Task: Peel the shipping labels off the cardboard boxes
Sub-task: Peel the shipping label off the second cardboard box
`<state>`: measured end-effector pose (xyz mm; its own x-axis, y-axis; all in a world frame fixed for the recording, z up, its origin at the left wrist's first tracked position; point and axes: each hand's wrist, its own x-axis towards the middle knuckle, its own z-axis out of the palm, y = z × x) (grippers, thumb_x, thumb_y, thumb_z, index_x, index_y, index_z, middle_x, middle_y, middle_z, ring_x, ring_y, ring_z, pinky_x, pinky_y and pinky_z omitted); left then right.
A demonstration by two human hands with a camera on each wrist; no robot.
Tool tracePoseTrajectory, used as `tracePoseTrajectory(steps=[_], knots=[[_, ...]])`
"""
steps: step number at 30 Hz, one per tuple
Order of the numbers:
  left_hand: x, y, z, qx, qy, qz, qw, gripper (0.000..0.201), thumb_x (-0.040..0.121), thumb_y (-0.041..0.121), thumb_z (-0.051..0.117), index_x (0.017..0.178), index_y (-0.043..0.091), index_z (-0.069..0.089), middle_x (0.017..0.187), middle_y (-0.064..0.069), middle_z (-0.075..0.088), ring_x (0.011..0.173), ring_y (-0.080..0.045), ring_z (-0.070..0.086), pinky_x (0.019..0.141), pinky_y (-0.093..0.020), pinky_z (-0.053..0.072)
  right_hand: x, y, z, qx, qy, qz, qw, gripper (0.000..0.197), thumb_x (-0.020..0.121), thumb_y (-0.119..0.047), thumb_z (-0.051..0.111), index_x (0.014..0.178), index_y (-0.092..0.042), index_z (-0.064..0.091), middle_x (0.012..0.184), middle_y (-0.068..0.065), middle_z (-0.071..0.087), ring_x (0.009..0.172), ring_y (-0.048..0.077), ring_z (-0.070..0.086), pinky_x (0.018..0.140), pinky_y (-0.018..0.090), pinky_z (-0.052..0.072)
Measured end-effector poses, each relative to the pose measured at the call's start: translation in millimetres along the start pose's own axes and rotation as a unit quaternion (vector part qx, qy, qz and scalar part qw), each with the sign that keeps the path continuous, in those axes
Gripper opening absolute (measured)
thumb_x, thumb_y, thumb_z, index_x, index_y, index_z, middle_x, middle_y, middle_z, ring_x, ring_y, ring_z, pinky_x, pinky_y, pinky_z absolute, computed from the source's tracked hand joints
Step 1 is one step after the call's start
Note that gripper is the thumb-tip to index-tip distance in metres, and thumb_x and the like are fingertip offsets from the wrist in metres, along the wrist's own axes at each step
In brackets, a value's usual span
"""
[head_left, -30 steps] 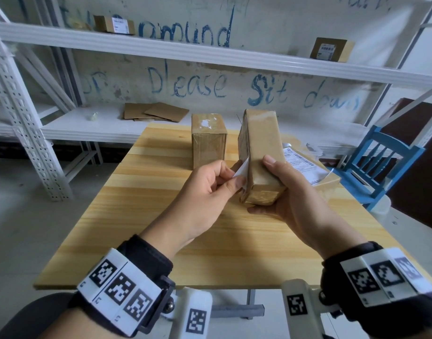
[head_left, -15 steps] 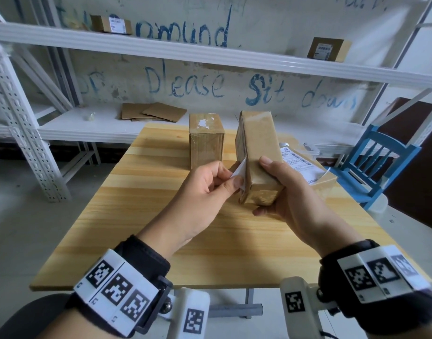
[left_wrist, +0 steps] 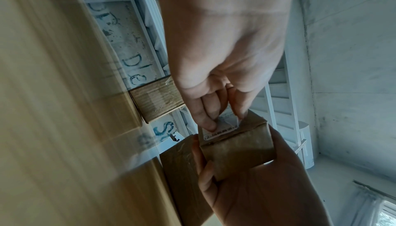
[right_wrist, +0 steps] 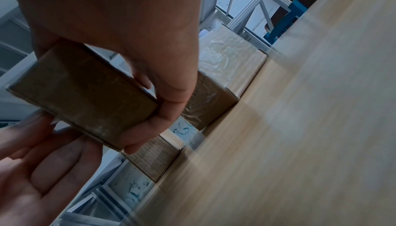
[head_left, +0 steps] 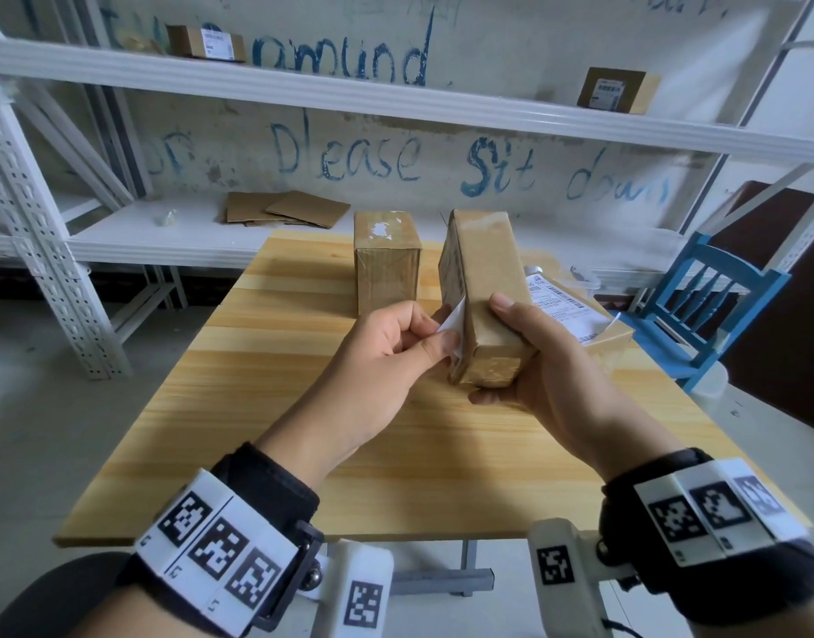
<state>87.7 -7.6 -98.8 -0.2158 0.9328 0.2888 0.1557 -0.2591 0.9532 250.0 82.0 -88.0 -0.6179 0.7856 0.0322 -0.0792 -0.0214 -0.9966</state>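
My right hand [head_left: 524, 361] grips a long brown cardboard box [head_left: 483, 287] on edge above the wooden table [head_left: 267, 407], thumb on its upper face, fingers underneath. My left hand [head_left: 423, 336] pinches the lifted corner of a white shipping label [head_left: 453, 320] on the box's left side. In the left wrist view the label [left_wrist: 220, 128] curls away from the box [left_wrist: 237, 151] between thumb and fingers. The right wrist view shows the box's taped end [right_wrist: 85, 94] in my right hand [right_wrist: 163, 104].
A second taped box [head_left: 385, 264] stands upright on the table behind my hands. A third box with a printed label [head_left: 566, 310] lies at the right. A blue chair [head_left: 713, 297] stands right of the table. White shelves [head_left: 395, 99] behind hold more boxes and flat cardboard [head_left: 285, 209].
The label corner has come a little further off the box. Both hands and the box stay in nearly the same place.
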Motion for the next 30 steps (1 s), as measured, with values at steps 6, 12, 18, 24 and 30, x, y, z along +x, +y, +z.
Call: tracePoseTrajectory(steps=[6, 12, 18, 24, 30], knots=[[-1.3, 1.0, -1.1, 0.001, -0.003, -0.006, 1.000, 0.022, 0.092, 0.030, 0.069, 0.071, 0.035, 0.067, 0.099, -0.025, 0.070, 0.094, -0.032, 0.068, 0.103, -0.061, 0.049, -0.5, 0.9, 0.1, -0.010, 0.000, -0.003, 1.000, 0.057, 0.087, -0.052, 0.061, 0.128, -0.013, 0.065, 0.104, 0.013, 0.073, 0.089, 0.027, 0.070, 0.070, 0.042, 0.055], [-1.3, 2.1, -2.4, -0.031, -0.011, -0.013, 0.999, 0.026, 0.091, 0.026, 0.068, 0.067, 0.036, 0.067, 0.090, -0.012, 0.071, 0.093, -0.023, 0.067, 0.105, -0.057, 0.049, -1.0, 1.1, 1.1, -0.014, -0.005, -0.007, 1.000, 0.058, 0.087, -0.052, 0.061, 0.129, -0.013, 0.064, 0.108, 0.016, 0.072, 0.091, 0.030, 0.070, 0.071, 0.043, 0.056], [-1.0, 2.9, -1.8, -0.055, -0.020, -0.019, 0.998, 0.028, 0.090, 0.023, 0.066, 0.065, 0.035, 0.067, 0.091, -0.009, 0.071, 0.093, -0.020, 0.068, 0.103, -0.046, 0.054, -1.3, 0.4, 0.0, -0.013, -0.006, -0.003, 1.000, 0.057, 0.088, -0.052, 0.060, 0.129, -0.012, 0.065, 0.107, 0.015, 0.072, 0.091, 0.030, 0.070, 0.070, 0.041, 0.056], [-1.4, 4.8, -2.2, -0.077, -0.015, -0.028, 0.997, 0.017, 0.091, 0.018, 0.066, 0.075, 0.018, 0.060, 0.092, -0.015, 0.068, 0.091, -0.022, 0.066, 0.102, -0.043, 0.054, -2.0, -0.1, 0.0, -0.016, -0.009, -0.006, 1.000, 0.057, 0.088, -0.052, 0.059, 0.130, -0.013, 0.064, 0.107, 0.013, 0.073, 0.092, 0.028, 0.070, 0.071, 0.041, 0.055], [-2.0, 6.9, -3.7, -0.093, -0.017, -0.034, 0.995, 0.017, 0.091, 0.015, 0.066, 0.075, 0.016, 0.058, 0.093, -0.017, 0.066, 0.092, -0.022, 0.065, 0.099, -0.038, 0.056, -2.7, 0.3, 0.7, -0.011, -0.011, -0.009, 1.000, 0.057, 0.090, -0.052, 0.059, 0.132, -0.014, 0.063, 0.112, 0.015, 0.072, 0.095, 0.028, 0.070, 0.071, 0.043, 0.055]])
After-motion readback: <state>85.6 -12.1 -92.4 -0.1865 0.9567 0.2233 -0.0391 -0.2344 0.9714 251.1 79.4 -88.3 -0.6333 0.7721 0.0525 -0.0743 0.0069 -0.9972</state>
